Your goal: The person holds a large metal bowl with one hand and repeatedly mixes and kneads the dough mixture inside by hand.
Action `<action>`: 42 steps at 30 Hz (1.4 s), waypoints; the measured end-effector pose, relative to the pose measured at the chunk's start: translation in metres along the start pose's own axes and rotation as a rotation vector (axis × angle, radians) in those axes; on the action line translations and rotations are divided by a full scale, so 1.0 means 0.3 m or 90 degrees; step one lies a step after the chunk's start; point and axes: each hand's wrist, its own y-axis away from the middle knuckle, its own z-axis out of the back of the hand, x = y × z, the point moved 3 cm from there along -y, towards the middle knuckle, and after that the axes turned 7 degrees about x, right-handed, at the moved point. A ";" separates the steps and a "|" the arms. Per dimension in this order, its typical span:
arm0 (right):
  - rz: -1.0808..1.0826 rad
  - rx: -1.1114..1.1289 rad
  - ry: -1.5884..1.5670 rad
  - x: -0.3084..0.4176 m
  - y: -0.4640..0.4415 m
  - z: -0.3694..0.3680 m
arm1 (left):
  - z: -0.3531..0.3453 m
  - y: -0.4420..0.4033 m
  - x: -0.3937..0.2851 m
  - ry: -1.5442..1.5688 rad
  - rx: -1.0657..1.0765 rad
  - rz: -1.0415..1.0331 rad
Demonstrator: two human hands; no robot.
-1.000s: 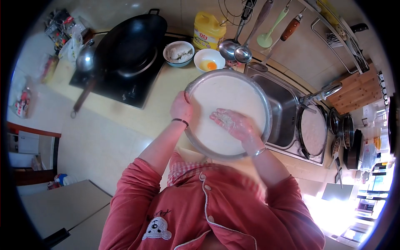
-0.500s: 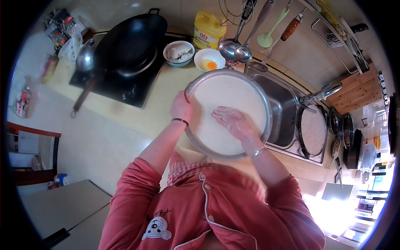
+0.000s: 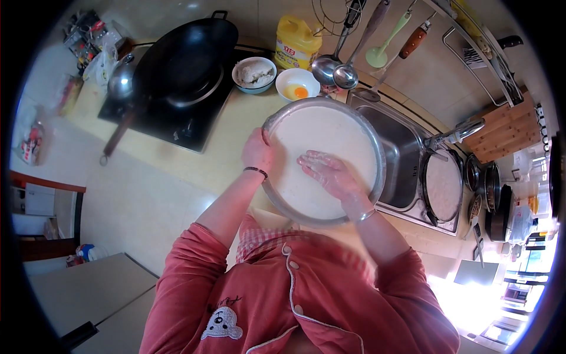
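A wide metal basin (image 3: 381, 162) holds a smooth white mass and rests at the counter's edge, partly over the sink's left side. My left hand (image 3: 258, 151) grips the basin's left rim, its thumb over the inner edge. Over the white surface, inside the basin, my right hand (image 3: 325, 173) lies with its fingers stretched out and coated with white residue; nothing is seen in it. Behind the basin are a white bowl (image 3: 286, 79) with a raw egg and a bowl (image 3: 253, 89) with a white lumpy substance.
A black wok (image 3: 177, 62) sits on the cooktop (image 3: 177, 131) at the left. To the right are the sink (image 3: 398, 165), its faucet (image 3: 457, 131) and a round pan (image 3: 443, 186). A yellow jug (image 3: 296, 44) and hanging ladles (image 3: 345, 76) are at the back.
My right hand has shifted and turned slightly over the white surface. My left hand keeps its hold on the rim, and the basin looks unmoved.
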 end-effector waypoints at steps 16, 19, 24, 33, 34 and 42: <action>-0.047 -0.105 0.217 0.038 -0.025 0.033 | -0.004 -0.001 0.004 0.007 -0.006 -0.003; -0.028 -0.066 0.309 0.054 -0.060 0.032 | 0.001 0.002 -0.002 0.016 0.002 0.011; -0.051 -0.112 0.827 0.065 -0.141 0.039 | -0.004 0.001 0.003 0.001 -0.006 0.007; -0.367 -0.005 1.371 -0.015 -0.311 0.151 | -0.002 0.001 0.003 -0.001 0.022 0.039; -0.405 0.042 1.420 -0.033 -0.321 0.182 | -0.004 0.000 0.005 0.002 0.024 0.037; -0.153 -0.122 1.201 -0.090 -0.263 0.148 | 0.000 0.002 0.002 0.018 -0.005 0.011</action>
